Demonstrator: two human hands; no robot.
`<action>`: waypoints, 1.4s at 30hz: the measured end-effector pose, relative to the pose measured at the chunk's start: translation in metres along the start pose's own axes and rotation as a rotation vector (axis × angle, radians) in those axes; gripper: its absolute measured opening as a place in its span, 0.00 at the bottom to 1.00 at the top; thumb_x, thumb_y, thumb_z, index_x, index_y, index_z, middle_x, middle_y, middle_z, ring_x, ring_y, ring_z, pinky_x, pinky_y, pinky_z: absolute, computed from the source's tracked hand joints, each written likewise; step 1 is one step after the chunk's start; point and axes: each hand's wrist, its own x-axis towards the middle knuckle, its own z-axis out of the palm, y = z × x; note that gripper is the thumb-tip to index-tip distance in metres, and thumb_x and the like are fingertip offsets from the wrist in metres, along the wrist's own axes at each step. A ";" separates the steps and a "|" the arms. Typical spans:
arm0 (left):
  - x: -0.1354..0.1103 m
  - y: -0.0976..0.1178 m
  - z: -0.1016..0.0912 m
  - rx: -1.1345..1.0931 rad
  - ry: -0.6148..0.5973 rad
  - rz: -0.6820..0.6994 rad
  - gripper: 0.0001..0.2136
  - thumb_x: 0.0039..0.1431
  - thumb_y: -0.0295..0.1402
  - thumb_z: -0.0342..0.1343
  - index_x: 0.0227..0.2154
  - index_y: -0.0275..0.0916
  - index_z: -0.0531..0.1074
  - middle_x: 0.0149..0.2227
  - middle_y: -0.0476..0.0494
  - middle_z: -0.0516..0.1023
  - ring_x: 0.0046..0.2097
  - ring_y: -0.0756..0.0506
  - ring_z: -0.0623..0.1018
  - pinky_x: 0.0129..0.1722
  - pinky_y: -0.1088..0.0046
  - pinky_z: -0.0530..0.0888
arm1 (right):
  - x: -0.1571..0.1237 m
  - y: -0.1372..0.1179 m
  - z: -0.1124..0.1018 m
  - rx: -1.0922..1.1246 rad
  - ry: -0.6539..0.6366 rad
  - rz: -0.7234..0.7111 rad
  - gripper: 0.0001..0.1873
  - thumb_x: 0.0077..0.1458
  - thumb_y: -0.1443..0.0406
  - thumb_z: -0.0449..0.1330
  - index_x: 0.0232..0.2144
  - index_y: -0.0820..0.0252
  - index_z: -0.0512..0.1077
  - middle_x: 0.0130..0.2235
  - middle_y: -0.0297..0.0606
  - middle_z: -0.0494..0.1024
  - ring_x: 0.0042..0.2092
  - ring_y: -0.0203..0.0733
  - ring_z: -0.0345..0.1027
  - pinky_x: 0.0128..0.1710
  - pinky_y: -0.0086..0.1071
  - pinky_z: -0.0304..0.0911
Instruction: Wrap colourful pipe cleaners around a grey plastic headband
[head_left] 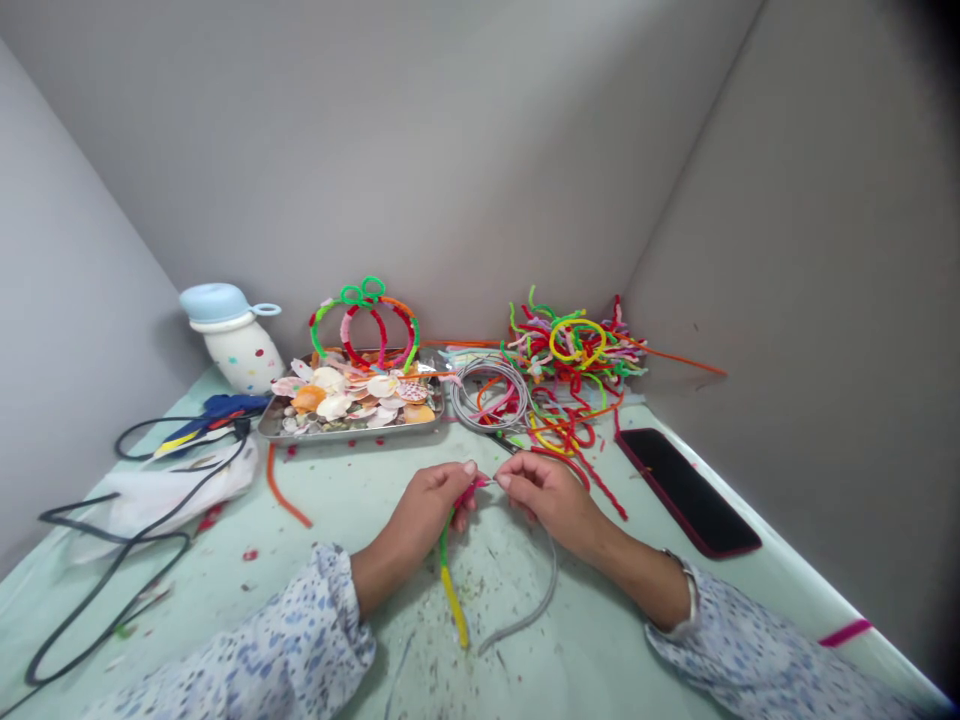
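Over the middle of the table, my left hand (431,505) pinches a wire wrapped in pipe cleaner (453,603). Pink shows at the fingertips, then green, and a yellow end hangs down. Close beside it, my right hand (551,500) has thumb and forefinger closed on a thin grey wire (553,572) at the pink end. That wire curves down below the hand to the tabletop. Whether the grey wire runs on inside the pipe cleaner is hidden by the fingers. Both hands are closed, their fingertips almost touching.
Behind the hands are a metal tray (352,436) of shells, two pipe-cleaner rings (412,330), a coil of grey wire (459,400) and a pile of pipe cleaners (555,350). A phone (690,492) lies right; a white bottle (244,355) and black cable (139,535) are left.
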 end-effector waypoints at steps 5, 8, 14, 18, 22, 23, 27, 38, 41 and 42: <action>0.001 -0.001 0.002 0.080 0.005 0.015 0.16 0.52 0.44 0.55 0.20 0.36 0.66 0.15 0.54 0.62 0.17 0.54 0.61 0.18 0.78 0.57 | 0.000 -0.002 0.002 -0.013 -0.023 -0.023 0.08 0.54 0.61 0.57 0.30 0.61 0.69 0.21 0.27 0.63 0.20 0.29 0.54 0.19 0.25 0.50; 0.003 -0.003 0.002 0.083 0.014 0.020 0.16 0.52 0.43 0.54 0.19 0.36 0.65 0.15 0.54 0.63 0.17 0.54 0.61 0.19 0.78 0.57 | 0.001 -0.002 0.003 -0.014 -0.033 -0.031 0.08 0.54 0.61 0.56 0.30 0.61 0.69 0.22 0.27 0.63 0.21 0.30 0.54 0.19 0.25 0.50; 0.005 -0.005 0.003 0.089 0.032 -0.001 0.13 0.51 0.42 0.53 0.21 0.37 0.66 0.15 0.55 0.62 0.16 0.54 0.60 0.17 0.78 0.57 | 0.000 -0.001 0.004 -0.050 -0.006 -0.060 0.07 0.54 0.62 0.56 0.30 0.60 0.70 0.22 0.28 0.63 0.22 0.31 0.55 0.22 0.26 0.52; 0.006 -0.007 0.002 0.102 0.038 0.007 0.13 0.51 0.41 0.53 0.21 0.37 0.65 0.15 0.55 0.60 0.17 0.54 0.59 0.17 0.78 0.57 | 0.001 0.000 0.004 -0.051 -0.025 -0.059 0.07 0.54 0.62 0.56 0.30 0.60 0.70 0.22 0.28 0.64 0.22 0.31 0.56 0.21 0.26 0.52; 0.005 -0.007 0.000 0.074 0.011 0.021 0.15 0.52 0.44 0.53 0.22 0.37 0.66 0.16 0.54 0.61 0.18 0.54 0.59 0.18 0.78 0.57 | 0.002 0.002 0.002 -0.010 -0.036 -0.028 0.08 0.54 0.61 0.56 0.31 0.60 0.70 0.23 0.28 0.65 0.21 0.30 0.55 0.21 0.25 0.52; 0.004 -0.005 0.000 0.070 0.005 0.018 0.16 0.53 0.45 0.53 0.22 0.36 0.66 0.17 0.53 0.62 0.18 0.54 0.60 0.18 0.78 0.57 | 0.002 0.003 0.002 -0.001 -0.029 -0.023 0.08 0.54 0.61 0.56 0.31 0.60 0.70 0.22 0.28 0.65 0.21 0.30 0.55 0.20 0.25 0.51; 0.003 0.001 -0.001 0.035 0.003 -0.014 0.18 0.55 0.48 0.51 0.25 0.35 0.69 0.21 0.50 0.68 0.19 0.54 0.63 0.18 0.78 0.58 | 0.004 0.003 -0.002 0.005 0.039 -0.039 0.08 0.54 0.61 0.56 0.30 0.60 0.69 0.22 0.28 0.65 0.21 0.31 0.55 0.20 0.26 0.51; 0.009 -0.009 -0.003 -0.064 0.054 -0.052 0.16 0.54 0.42 0.54 0.39 0.35 0.71 0.21 0.51 0.67 0.19 0.54 0.64 0.18 0.79 0.57 | 0.012 0.002 -0.009 -0.106 0.159 -0.040 0.09 0.54 0.61 0.55 0.34 0.59 0.71 0.26 0.31 0.70 0.26 0.35 0.63 0.26 0.28 0.60; 0.012 -0.012 -0.003 -0.093 0.064 -0.039 0.17 0.54 0.43 0.54 0.39 0.35 0.70 0.22 0.52 0.67 0.20 0.54 0.64 0.19 0.79 0.57 | 0.014 0.000 -0.015 -0.286 0.211 -0.146 0.08 0.54 0.63 0.55 0.34 0.59 0.73 0.31 0.35 0.74 0.33 0.38 0.67 0.34 0.30 0.62; 0.012 -0.013 -0.003 -0.099 0.071 -0.037 0.17 0.53 0.44 0.55 0.39 0.35 0.70 0.23 0.52 0.68 0.20 0.54 0.64 0.19 0.79 0.57 | 0.015 -0.002 -0.019 -0.333 0.226 -0.181 0.08 0.54 0.64 0.55 0.34 0.59 0.73 0.33 0.36 0.75 0.34 0.38 0.67 0.35 0.31 0.61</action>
